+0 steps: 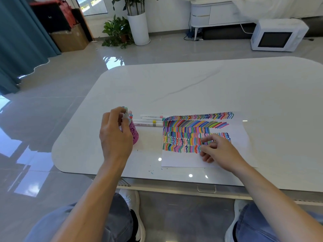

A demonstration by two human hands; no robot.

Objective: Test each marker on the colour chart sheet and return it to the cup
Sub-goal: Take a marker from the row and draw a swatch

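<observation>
Marker (125, 116): pale barrel, upright, its upper end just over the mouth of the cup, held in the left hand.

Left hand (115, 137): fingers and thumb curled round the marker; the back of the hand faces the camera and hides most of the cup's near side.

Cup (135, 134): pink with a cut-out pattern, standing on the table left of the sheet. Further marker caps (130, 117) show at its rim, just beside the held marker.

Loose markers (151, 120): several white-barrelled ones lying side by side on the table between cup and sheet, with pink, yellow and grey bands towards their right ends, which reach the sheet's left edge.

Colour chart sheet (181, 160): white paper, flat on the table, its upper part filled with rows of many-coloured strokes and zigzags, its lower strip blank.

Right hand (221, 150): resting on the sheet over the right end of the lower rows, fingers loosely bent with the tips on the paper.

Table (209, 88): white, glossy, with rounded corners and a faint grey vein.

Surroundings: grey glossy floor, potted plants (120, 31), white microwave (277, 36) on the floor, teal curtain (22, 37), cardboard box (70, 38). Jeans and white shoes show below the table edge.
</observation>
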